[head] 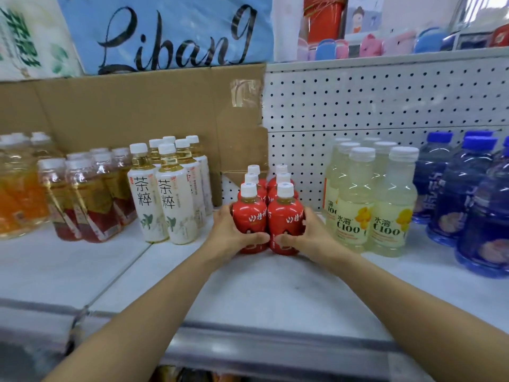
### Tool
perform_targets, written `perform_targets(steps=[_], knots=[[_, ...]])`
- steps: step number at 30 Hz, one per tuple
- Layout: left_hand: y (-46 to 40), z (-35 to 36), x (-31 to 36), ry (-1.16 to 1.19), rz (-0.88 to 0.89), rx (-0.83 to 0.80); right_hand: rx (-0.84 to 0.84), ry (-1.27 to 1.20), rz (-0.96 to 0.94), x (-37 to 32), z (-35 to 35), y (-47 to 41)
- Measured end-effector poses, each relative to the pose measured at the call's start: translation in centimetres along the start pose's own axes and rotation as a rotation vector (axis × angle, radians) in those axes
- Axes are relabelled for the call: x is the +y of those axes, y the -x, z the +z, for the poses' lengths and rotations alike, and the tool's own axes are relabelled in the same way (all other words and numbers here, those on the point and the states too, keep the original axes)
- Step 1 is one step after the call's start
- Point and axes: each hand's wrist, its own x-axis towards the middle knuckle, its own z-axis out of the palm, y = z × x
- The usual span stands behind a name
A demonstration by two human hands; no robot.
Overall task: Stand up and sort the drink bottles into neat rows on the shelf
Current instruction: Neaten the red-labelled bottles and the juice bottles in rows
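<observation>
Six small red-labelled plastic drink bottles with white caps (268, 208) stand in two rows of three mid-shelf on the white metal shelf (275, 293), between the tall white-labelled tea bottles (165, 199) and the pale yellow lemon-drink bottles (371, 205). The left hand (228, 235) and the right hand (311, 235) each curl round a front bottle's lower body. Full, they likely feel fairly heavy and rigid, with slick film labels; gripping low on the body seems safest against tipping.

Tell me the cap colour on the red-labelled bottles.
White caps on the red-labelled bottles, clearest in the head view.
</observation>
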Motion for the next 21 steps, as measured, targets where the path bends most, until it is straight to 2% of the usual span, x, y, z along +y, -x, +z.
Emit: perform_targets(steps=[3, 9, 14, 21], knots=[[0.5, 0.3, 0.3, -0.056, 0.001, 0.096, 0.056, 0.016, -0.01, 0.8, 0.0, 0.3], [0.5, -1.0, 0.4, -0.018, 0.038, -0.039, 0.182, 0.174, -0.048, 0.8, 0.3, 0.4], [1.3, -0.9, 0.7, -0.07, 0.09, -0.009, 0.084, 0.169, -0.047, 1.0, 0.2, 0.8], [0.8, -0.9, 0.0, -0.015, 0.099, 0.007, 0.191, 0.171, -0.028, 0.7, 1.5, 0.9]])
